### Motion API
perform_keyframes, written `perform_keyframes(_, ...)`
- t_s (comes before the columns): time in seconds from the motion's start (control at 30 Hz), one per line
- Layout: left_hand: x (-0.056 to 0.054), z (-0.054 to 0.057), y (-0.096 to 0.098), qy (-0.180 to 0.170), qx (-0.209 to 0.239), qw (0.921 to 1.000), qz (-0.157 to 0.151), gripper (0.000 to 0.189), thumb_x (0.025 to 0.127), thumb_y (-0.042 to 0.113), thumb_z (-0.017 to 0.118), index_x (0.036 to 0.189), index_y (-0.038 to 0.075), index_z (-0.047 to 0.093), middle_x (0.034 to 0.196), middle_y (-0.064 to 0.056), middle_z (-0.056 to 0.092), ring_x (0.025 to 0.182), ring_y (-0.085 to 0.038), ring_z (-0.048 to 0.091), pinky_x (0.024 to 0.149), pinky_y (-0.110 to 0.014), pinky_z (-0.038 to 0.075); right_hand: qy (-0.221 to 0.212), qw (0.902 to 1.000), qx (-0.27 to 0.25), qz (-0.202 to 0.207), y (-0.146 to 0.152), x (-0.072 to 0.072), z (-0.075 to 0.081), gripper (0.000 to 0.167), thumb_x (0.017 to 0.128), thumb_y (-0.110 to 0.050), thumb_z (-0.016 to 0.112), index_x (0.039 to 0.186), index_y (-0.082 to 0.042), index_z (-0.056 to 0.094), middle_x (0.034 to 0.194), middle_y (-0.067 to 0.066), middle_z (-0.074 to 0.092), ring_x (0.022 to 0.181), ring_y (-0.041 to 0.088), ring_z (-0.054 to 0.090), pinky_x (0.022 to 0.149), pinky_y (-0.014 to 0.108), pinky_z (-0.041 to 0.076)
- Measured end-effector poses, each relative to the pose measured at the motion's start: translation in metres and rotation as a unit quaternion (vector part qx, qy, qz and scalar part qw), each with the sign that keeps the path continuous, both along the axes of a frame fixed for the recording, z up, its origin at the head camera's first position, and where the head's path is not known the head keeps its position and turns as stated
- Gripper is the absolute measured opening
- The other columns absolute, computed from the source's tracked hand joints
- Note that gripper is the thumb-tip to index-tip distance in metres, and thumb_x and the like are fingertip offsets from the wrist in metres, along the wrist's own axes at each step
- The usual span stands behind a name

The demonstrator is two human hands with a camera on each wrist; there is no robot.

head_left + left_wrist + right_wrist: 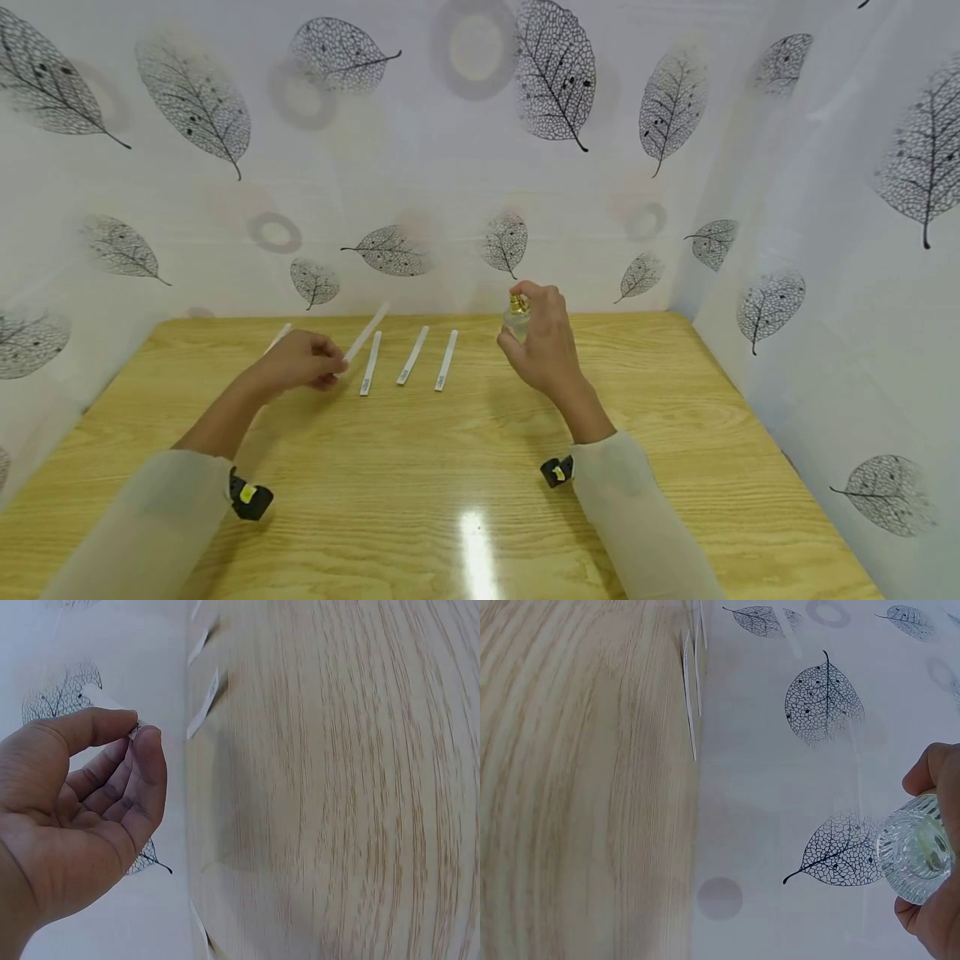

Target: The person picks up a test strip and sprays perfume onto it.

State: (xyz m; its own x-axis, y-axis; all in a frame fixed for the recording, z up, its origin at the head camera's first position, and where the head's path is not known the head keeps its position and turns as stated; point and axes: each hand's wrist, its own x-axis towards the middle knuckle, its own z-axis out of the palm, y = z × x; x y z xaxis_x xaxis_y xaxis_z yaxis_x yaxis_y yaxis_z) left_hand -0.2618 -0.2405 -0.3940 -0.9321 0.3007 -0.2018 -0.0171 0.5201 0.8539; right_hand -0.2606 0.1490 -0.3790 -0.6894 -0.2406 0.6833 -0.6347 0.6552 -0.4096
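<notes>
Between thumb and index finger, my left hand point(306, 363) pinches the lower end of a white paper test strip point(367, 335), raised above the table and slanting up to the right. My right hand point(549, 342) grips a clear glass perfume bottle point(515, 322) with a gold spray top point(517, 302), held up at the back with a finger on the top. In the right wrist view the faceted base of the bottle point(915, 851) faces the camera. Several more paper strips lie on the table, one of them a strip point(371, 363) just right of my left hand.
The wooden table point(405, 483) reaches back to a white curtain point(450, 167) printed with dark leaves. Two strips, a middle one point(412, 356) and a right one point(446, 360), lie between my hands. Another strip point(279, 335) is partly hidden behind my left hand.
</notes>
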Motion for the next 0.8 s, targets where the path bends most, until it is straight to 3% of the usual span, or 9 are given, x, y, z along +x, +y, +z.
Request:
perform_keyframes(0.37, 0.007, 0.008, 0.028, 0.010, 0.009, 0.9999, -0.008, 0.030, 0.100, 0.014, 0.068, 0.118, -0.010, 0.061, 0.108, -0.025, 0.067, 0.090, -0.029, 0.072, 0.081, -0.041, 0.063, 0.011, 0.9999, 0.002, 0.008, -0.002, 0.001, 0.002, 0.056, 0.086, -0.005, 0.069, 0.135, -0.011, 0.043, 0.107, 0.016, 0.046, 0.090, 0.030, 0.042, 0.069, 0.040, 0.039)
perform_keyframes(0.63, 0.012, 0.014, 0.052, 0.026, 0.031, 0.9986, -0.033, 0.023, 0.100, 0.013, 0.068, 0.110, -0.007, 0.063, 0.102, -0.025, 0.067, 0.088, -0.037, 0.071, 0.079, -0.043, 0.063, -0.001, 1.0000, 0.005, 0.004, -0.002, 0.001, 0.002, 0.055, 0.087, -0.007, 0.068, 0.135, -0.012, 0.043, 0.109, 0.015, 0.046, 0.091, 0.030, 0.042, 0.070, 0.039, 0.038)
perform_keyframes(0.8, 0.017, 0.018, 0.069, 0.041, 0.021, 0.9976, -0.052, 0.020, 0.100, 0.017, 0.069, 0.106, -0.002, 0.066, 0.099, -0.025, 0.069, 0.087, -0.038, 0.071, 0.076, -0.047, 0.062, 0.000, 1.0000, 0.004, 0.003, -0.002, 0.002, 0.002, 0.054, 0.086, -0.007, 0.067, 0.135, -0.012, 0.043, 0.108, 0.015, 0.045, 0.090, 0.031, 0.042, 0.067, 0.039, 0.039)
